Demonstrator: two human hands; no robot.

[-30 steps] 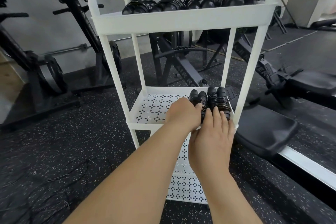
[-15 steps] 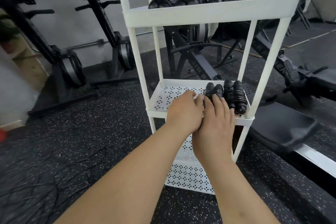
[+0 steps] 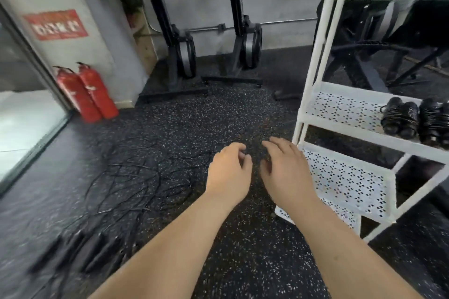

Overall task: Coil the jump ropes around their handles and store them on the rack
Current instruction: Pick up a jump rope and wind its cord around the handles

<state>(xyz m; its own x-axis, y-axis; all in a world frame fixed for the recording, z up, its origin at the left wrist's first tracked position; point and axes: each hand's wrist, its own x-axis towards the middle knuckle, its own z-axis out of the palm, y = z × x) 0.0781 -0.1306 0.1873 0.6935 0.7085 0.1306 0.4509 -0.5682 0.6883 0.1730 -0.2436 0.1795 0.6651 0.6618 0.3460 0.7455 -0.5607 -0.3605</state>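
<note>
Withdrawn from perforated white rack [image 3: 318, 56], left hand [image 3: 228, 175] and right hand [image 3: 285, 170] hover.

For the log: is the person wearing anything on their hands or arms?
No. The left hand and right hand are bare: no gloves, rings or watch visible. The left forearm and right forearm are uncovered to the frame's edge; no sleeves show.

One wide-angle camera, worn on the head, is looking forward and down at the floor [image 3: 243, 109] — near enough that the left hand [image 3: 228, 177] and right hand [image 3: 285, 172] are sitting at centre frame. The rack [image 3: 313, 63] is running off the edge at 3 o'clock; loose ropes [image 3: 136, 175] are lying at 8 o'clock.
</note>
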